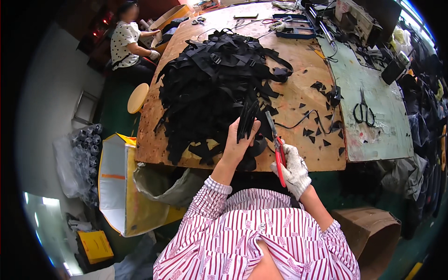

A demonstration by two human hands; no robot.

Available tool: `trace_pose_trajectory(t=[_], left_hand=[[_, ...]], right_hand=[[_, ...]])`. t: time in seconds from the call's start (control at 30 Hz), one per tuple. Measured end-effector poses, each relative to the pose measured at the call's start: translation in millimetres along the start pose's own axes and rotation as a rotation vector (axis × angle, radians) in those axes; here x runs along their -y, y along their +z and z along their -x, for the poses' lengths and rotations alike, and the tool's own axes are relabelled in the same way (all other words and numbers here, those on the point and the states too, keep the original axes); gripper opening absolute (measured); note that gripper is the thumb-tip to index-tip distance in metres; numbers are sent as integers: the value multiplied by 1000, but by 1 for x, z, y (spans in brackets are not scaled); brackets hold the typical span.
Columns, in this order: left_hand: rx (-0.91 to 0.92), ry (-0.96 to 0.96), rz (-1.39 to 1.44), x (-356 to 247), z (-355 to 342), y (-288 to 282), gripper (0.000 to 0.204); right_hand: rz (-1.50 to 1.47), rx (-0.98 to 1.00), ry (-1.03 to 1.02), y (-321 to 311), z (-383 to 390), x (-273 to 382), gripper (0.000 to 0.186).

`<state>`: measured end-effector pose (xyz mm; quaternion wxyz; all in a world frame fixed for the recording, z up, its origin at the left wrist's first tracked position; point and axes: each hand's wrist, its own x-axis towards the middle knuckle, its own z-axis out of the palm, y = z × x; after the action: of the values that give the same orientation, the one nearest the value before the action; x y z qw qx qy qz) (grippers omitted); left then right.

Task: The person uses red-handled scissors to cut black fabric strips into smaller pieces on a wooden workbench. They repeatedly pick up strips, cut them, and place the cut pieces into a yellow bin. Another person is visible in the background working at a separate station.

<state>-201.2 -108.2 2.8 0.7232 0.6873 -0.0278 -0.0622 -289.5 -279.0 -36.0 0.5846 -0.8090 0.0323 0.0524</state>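
My bare left hand is closed around a bundle of black webbing straps, their ends sticking up above the fingers. My right hand, in a white knitted glove, grips a red-handled cutting tool that looks like scissors or pliers. Its grey metal end points up and away, just right of the bundle and apart from it. Beyond both hands, a large tangled heap of black straps with buckles covers the left half of the wooden table.
Small black scraps and a dark cord lie right of the heap. Black scissors rest on the pale green board. A blue tray stands at the back. A co-worker sits at the far left. A cardboard box is at lower right.
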Motion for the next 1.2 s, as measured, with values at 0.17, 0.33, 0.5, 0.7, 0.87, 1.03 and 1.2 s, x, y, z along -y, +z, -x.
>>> trace_pose_trajectory(t=[0.17, 0.33, 0.5, 0.7, 0.87, 1.03, 1.2], left_hand=[[7, 18, -59, 0, 3, 3, 24], [-57, 65, -120, -2, 2, 3, 16], [-4, 143, -227, -1, 3, -3, 12], [13, 122, -223, 0, 8, -1, 13], [41, 146, -199, 5, 7, -10, 9], [122, 154, -161, 23, 11, -11, 7], [103, 100, -110, 21, 14, -14, 6]], right_hand=[[-200, -7, 19, 7, -1, -5, 51], [-379, 52, 123, 13, 4, -9, 44], [-344, 116, 117, 9, 0, -5, 42], [-384, 88, 79, 13, 0, -8, 40], [-467, 147, 205, 13, 1, 4, 37], [-433, 202, 235, 14, -6, 3, 34], [-513, 205, 295, 19, -4, -4, 28]])
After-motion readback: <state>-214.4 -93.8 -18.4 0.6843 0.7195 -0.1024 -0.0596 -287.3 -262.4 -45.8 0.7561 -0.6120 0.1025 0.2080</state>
